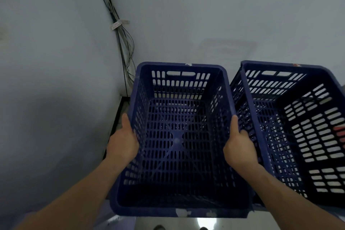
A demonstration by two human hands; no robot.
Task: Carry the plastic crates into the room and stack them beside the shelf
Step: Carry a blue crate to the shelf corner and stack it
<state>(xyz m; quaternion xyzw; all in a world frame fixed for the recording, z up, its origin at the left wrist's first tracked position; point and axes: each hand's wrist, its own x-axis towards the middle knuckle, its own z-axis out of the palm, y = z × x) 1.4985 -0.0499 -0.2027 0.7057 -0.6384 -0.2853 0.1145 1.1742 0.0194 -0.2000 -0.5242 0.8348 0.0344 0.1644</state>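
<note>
Gripping both sides: thumbs lie along the long rims, other fingers curl under, mostly hidden. Left hand and right hand oppose, I reckon to hold the blue crate level, near the wall corner, just beside the second crate.

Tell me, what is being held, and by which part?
A blue crate, by its side rims: left hand on the left rim, right hand on the right.

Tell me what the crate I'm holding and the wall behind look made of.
Held crate: probably moulded plastic, dark blue, fairly matte; uniform slotted lattice walls and white scuffs on the rim. Wall: seemingly painted plaster, smooth and pale, though unconfirmed.
</note>
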